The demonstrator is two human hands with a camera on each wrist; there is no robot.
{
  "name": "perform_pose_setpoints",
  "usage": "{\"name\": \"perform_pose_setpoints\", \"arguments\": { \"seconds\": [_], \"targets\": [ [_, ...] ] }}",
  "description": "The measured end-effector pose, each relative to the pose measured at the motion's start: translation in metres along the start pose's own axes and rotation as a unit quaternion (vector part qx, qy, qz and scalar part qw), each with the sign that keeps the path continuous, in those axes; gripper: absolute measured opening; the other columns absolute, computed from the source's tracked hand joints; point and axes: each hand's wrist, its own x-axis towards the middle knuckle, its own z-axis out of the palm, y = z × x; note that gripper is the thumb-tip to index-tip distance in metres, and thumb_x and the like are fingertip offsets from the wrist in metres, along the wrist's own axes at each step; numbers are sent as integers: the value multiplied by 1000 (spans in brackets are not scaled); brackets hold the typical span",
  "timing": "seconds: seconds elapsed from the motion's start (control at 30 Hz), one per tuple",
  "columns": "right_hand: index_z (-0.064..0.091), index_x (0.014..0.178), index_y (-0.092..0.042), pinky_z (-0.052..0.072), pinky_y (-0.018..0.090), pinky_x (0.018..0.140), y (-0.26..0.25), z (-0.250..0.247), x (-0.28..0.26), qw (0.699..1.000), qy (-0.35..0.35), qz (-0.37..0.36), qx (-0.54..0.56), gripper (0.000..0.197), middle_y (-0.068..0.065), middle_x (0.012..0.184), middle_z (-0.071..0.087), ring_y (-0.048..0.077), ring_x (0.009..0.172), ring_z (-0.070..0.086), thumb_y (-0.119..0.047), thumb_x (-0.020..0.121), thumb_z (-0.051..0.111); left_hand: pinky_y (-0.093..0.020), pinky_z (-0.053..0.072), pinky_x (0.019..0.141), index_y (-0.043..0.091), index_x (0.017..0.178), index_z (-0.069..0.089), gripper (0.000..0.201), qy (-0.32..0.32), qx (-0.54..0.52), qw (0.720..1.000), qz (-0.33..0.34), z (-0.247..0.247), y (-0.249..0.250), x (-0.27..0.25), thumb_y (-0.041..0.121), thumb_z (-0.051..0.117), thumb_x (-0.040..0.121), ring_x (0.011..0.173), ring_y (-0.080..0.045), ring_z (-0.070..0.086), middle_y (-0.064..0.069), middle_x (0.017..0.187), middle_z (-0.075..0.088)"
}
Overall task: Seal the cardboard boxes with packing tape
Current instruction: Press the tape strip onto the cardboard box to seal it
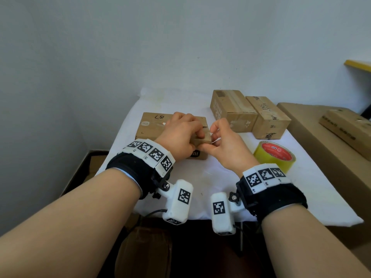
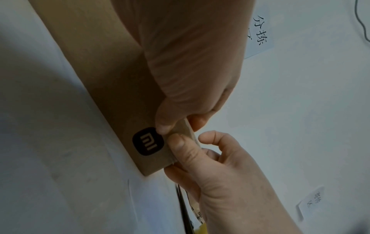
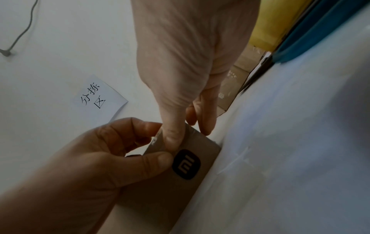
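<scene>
Three cardboard boxes sit on the white cloth in the head view, and we are busy with the flat box at centre frame. Our left hand lies over its right end, fingers curled down on the top and thumb pressing the front face just above the black logo. Our right hand comes in from the right of it, thumb and curled fingers pinching at that same corner. The wrist views show both thumbs meeting on a pale glossy strip folded over the box edge; we judge this to be the tape end being rubbed down, though the strip is too thin for us to be sure.

As for progress: a band of tape seems to run along the top seam of the flat box, so this one looks nearly done, with only the end left to smooth. The two upright boxes stand side by side in the upper right of the frame, well apart from our hands; the left one shows a band along its top, but we cannot tell whether either is fully sealed. Our yellow tape roll lies flat at right of centre, just beside the right wrist, untouched and ready for the next box.
</scene>
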Motion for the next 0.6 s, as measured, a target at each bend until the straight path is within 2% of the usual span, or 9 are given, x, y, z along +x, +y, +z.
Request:
{"name": "perform_pose_setpoints", "arguments": {
  "seconds": [0.13, 0.2, 0.3, 0.47, 0.6],
  "targets": [
    [42, 108, -27, 57, 46, 81, 2, -4, 1, 1000, -19, -4, -17, 48, 1, 96, 59, 23, 81, 65, -20, 82, 82, -37, 31, 102, 23, 108, 66, 40, 2, 2, 1000, -11, 1, 2, 0, 33, 83, 73, 120, -22, 34, 8, 118, 51],
    [42, 109, -28, 57, 46, 82, 4, -5, 2, 1000, -25, -3, -16, 49, -1, 95, 59, 22, 81, 64, -15, 82, 81, -33, 29, 97, 22, 108, 65, 42, 14, 13, 1000, -13, 3, 4, 1, 36, 84, 72, 120, -22, 35, 6, 121, 54],
    [43, 109, -27, 57, 45, 83, 4, -4, 1, 1000, -28, 0, -7, 50, -1, 96, 57, 21, 81, 64, -9, 81, 81, -30, 26, 90, 20, 108, 65, 38, 36, 35, 999, -9, 8, 5, 2, 28, 81, 74, 121, -25, 37, 4, 124, 55],
    [44, 111, -30, 57, 47, 88, 8, -6, 2, 999, -38, 17, 10, 54, -1, 99, 59, 22, 86, 67, -3, 80, 79, -38, 34, 96, 19, 107, 63, 37, 31, 32, 999, -8, 8, 6, 1, 20, 79, 74, 119, -26, 37, 4, 124, 55],
    [45, 111, -33, 55, 42, 93, 11, -12, 2, 998, -37, 34, 49, 52, -1, 100, 62, 18, 89, 66, -6, 83, 79, -40, 36, 99, 19, 108, 64, 37, 15, 22, 1000, -8, 3, 4, 1, 14, 78, 74, 120, -27, 37, 3, 125, 54]
  ]
}}
